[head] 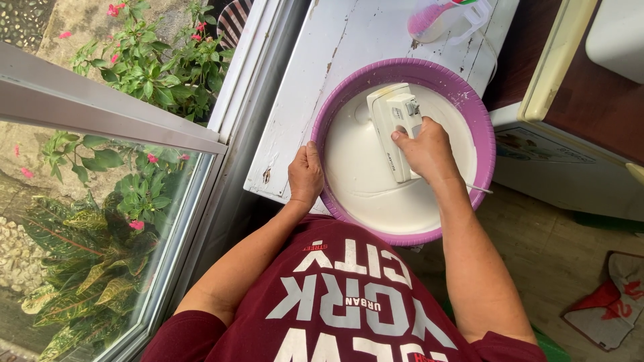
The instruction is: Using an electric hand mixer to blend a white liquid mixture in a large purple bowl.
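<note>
A wide purple plastic basin (469, 107) full of smooth white batter (365, 174) stands on a worn white table (349, 40). My right hand (426, 151) grips the handle of a white electric hand mixer (392, 117) held over the batter; its beaters are hidden below it. My left hand (306, 175) clasps the basin's near left rim, fingers curled over the edge.
A clear jug with pink contents (443, 20) sits at the table's far end. An open window (121, 127) with flowering plants (147, 60) outside is to the left. A white appliance (563, 161) stands right of the table, and a red-and-white cloth (614, 302) lies on the floor.
</note>
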